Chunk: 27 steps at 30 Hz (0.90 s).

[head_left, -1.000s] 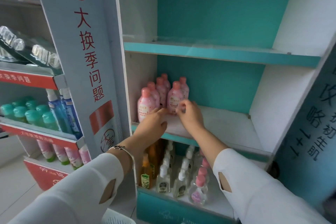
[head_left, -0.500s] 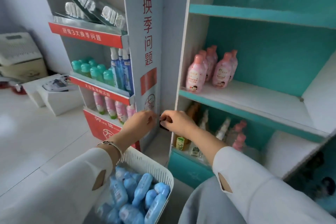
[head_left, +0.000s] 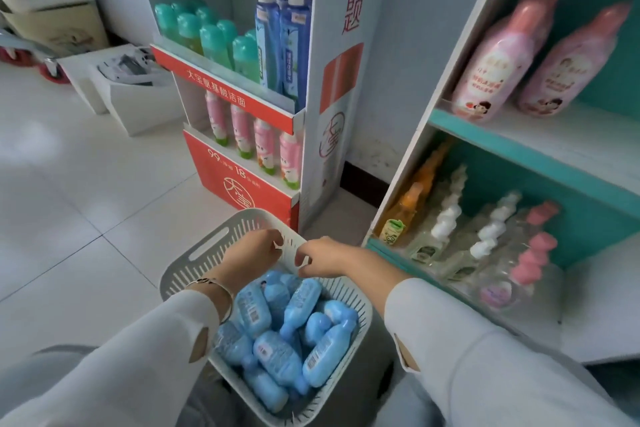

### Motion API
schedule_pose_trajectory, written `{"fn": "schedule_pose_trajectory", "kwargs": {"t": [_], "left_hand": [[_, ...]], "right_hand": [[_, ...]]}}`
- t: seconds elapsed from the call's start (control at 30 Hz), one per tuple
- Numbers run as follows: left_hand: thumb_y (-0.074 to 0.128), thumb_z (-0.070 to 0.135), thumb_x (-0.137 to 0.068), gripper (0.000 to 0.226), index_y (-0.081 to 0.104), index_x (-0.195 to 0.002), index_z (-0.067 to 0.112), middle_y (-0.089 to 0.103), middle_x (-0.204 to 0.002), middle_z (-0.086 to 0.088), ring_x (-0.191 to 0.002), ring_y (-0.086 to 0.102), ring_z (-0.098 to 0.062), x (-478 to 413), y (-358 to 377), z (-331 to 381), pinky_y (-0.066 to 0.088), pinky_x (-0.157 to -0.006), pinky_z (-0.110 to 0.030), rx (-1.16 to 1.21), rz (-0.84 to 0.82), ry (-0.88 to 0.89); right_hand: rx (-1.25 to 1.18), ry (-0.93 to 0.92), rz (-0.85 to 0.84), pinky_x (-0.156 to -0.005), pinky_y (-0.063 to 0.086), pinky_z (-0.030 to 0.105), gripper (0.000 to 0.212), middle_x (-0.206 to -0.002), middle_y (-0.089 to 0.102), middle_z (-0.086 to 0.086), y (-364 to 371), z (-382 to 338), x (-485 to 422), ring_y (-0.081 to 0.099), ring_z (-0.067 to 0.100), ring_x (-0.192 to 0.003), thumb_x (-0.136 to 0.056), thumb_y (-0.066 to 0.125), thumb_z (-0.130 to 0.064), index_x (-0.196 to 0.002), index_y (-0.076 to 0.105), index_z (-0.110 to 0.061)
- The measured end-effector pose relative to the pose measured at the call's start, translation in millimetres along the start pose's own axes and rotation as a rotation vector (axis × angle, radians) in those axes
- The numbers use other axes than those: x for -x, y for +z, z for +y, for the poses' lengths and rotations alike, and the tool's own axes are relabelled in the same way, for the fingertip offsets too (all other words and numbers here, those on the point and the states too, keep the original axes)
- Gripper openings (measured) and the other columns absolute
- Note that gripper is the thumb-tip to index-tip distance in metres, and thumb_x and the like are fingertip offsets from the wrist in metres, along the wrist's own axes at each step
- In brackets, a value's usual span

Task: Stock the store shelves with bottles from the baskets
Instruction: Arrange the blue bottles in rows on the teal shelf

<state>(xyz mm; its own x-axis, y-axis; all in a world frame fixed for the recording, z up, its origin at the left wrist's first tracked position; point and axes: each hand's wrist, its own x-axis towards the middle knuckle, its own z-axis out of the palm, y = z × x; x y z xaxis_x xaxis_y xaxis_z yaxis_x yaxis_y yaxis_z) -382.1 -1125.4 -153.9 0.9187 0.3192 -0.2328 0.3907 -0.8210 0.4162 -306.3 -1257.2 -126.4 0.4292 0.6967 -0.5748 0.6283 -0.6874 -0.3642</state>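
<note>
Blue plastic bottles (head_left: 273,354) fill white slotted basket (head_left: 194,263); left hand (head_left: 251,253), right hand (head_left: 329,258) now off white teal-edged shelf (head_left: 554,135), hovering above them, loosely curled, apparently empty. Next pick starts.

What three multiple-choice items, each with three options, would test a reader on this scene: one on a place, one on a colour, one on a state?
1. Where are the left hand and the right hand?
A. on a shelf
B. over the far rim of the basket
C. flat on the floor

2. What colour are the bottles in the basket?
A. pink
B. orange
C. blue

3. How are those bottles?
A. lying piled
B. standing in rows
C. held in a grip

Answers:
1 B: both hands hover above the far rim.
2 C: every bottle inside is blue.
3 A: they lie heaped on their sides, and neither hand holds one.
</note>
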Motion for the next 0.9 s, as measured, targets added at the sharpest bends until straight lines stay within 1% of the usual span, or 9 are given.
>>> {"fn": "schedule_pose_trajectory", "kwargs": {"t": [0.07,0.13,0.2,0.33,0.5,0.6,0.67,0.77,0.9], "left_hand": [[0.046,0.013,-0.09,0.031,0.061,-0.116,0.017,0.064,-0.115,-0.003,-0.104,0.059,-0.02,-8.0,14.0,-14.9,0.046,-0.091,-0.029,0.02,-0.026,-0.029],[0.049,0.013,-0.089,0.028,0.063,-0.113,0.018,0.064,-0.112,-0.002,-0.102,0.059,-0.02,-14.2,26.9,-30.4,0.047,-0.09,-0.03,0.028,-0.045,-0.052],[0.051,0.011,-0.088,0.029,0.062,-0.114,0.016,0.062,-0.113,-0.005,-0.103,0.057,-0.022,-19.1,39.0,-45.8,0.046,-0.091,-0.031,0.049,-0.061,-0.091],[0.054,0.01,-0.088,0.038,0.054,-0.126,0.011,0.054,-0.124,-0.012,-0.113,0.053,-0.027,-32.0,60.5,-74.0,0.04,-0.097,-0.033,0.088,-0.114,-0.197],[0.058,0.019,-0.087,0.052,0.043,-0.136,0.014,0.04,-0.136,-0.017,-0.121,0.047,-0.033,-45.4,96.1,-96.9,0.039,-0.103,-0.036,0.084,-0.267,-0.306],[0.06,0.023,-0.086,0.057,0.039,-0.138,0.014,0.035,-0.139,-0.02,-0.124,0.043,-0.038,-54.5,112.9,-100.1,0.037,-0.106,-0.041,0.142,-0.267,-0.375],[0.058,0.021,-0.087,0.058,0.036,-0.14,0.013,0.033,-0.141,-0.02,-0.128,0.039,-0.037,-62.1,121.1,-103.2,0.036,-0.107,-0.04,0.19,-0.239,-0.441],[0.052,0.018,-0.09,0.052,0.035,-0.139,0.008,0.042,-0.138,-0.02,-0.127,0.041,-0.036,-72.1,132.7,-106.6,0.038,-0.102,-0.038,0.254,-0.251,-0.515],[0.058,0.024,-0.087,0.057,0.036,-0.138,0.012,0.049,-0.129,-0.022,-0.114,0.053,-0.036,-71.2,147.8,-106.4,0.045,-0.091,-0.037,0.394,-0.206,-0.605]], "right_hand": [[-0.01,0.0,-0.008,-0.091,0.046,0.034,0.034,-0.125,0.056,0.012,4.8,1.3,-17.2,0.055,0.027,-0.112,-0.092,0.055,-0.022,-0.124,0.056,-0.013],[-0.031,0.003,-0.007,-0.095,0.047,0.039,0.034,-0.125,0.057,0.013,10.9,2.0,-34.4,0.055,0.028,-0.111,-0.092,0.054,-0.022,-0.125,0.056,-0.012],[-0.051,0.014,-0.009,-0.095,0.047,0.04,0.035,-0.125,0.057,0.011,19.6,2.4,-49.6,0.055,0.027,-0.112,-0.093,0.054,-0.024,-0.126,0.056,-0.013],[-0.039,-0.005,-0.07,-0.095,0.045,0.035,0.037,-0.129,0.056,0.009,40.0,6.8,-73.0,0.054,0.026,-0.115,-0.094,0.052,-0.026,-0.128,0.053,-0.014],[-0.111,0.031,-0.094,-0.094,0.043,0.032,0.034,-0.13,0.057,0.006,52.9,20.4,-93.2,0.054,0.022,-0.115,-0.093,0.055,-0.026,-0.126,0.056,-0.016],[-0.163,0.064,-0.081,-0.093,0.042,0.03,0.033,-0.129,0.056,0.007,58.3,26.2,-105.1,0.054,0.022,-0.115,-0.093,0.055,-0.026,-0.125,0.057,-0.017],[-0.187,0.075,-0.078,-0.093,0.042,0.031,0.033,-0.129,0.056,0.008,63.4,28.0,-113.8,0.054,0.023,-0.115,-0.093,0.055,-0.027,-0.125,0.056,-0.017],[-0.213,0.087,-0.094,-0.091,0.044,0.03,0.034,-0.128,0.057,0.009,72.4,29.3,-123.8,0.056,0.023,-0.111,-0.093,0.054,-0.027,-0.125,0.056,-0.016],[-0.24,0.099,-0.106,-0.087,0.04,0.025,0.035,-0.128,0.057,0.008,77.5,30.8,-126.8,0.055,0.022,-0.113,-0.093,0.056,-0.026,-0.126,0.056,-0.016]]}}
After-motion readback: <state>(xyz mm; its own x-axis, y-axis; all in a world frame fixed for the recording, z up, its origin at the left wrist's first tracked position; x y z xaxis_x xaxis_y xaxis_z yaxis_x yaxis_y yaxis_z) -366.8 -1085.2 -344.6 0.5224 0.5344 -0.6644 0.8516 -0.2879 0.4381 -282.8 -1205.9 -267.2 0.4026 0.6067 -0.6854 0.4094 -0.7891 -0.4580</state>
